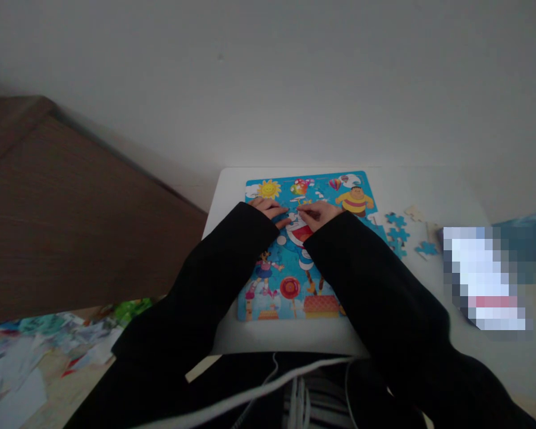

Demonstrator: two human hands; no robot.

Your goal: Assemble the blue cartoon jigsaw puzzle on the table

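Observation:
A blue cartoon jigsaw puzzle point(268, 229) lies on a small white table, mostly filled, with a smiling sun, balloons and cartoon figures on it. My left hand point(269, 210) rests on its upper middle, fingers stretched out and somewhat apart. Just to the right, my right hand point(320, 213) has its thumb and fingertips brought together at the puzzle's surface. Whatever is between those fingertips is too small to make out. Both hands partly cover the central blue-and-white figure. Loose blue puzzle pieces point(397, 234) lie beyond the puzzle's right edge.
Pale pieces point(414, 213) lie face down near the blue ones. A pixelated phone-like object point(485, 277) is at the table's right. A brown wooden panel point(93, 220) stands left, and a wall rises behind. Papers point(13, 381) litter the floor; a white cable point(250, 393) crosses my lap.

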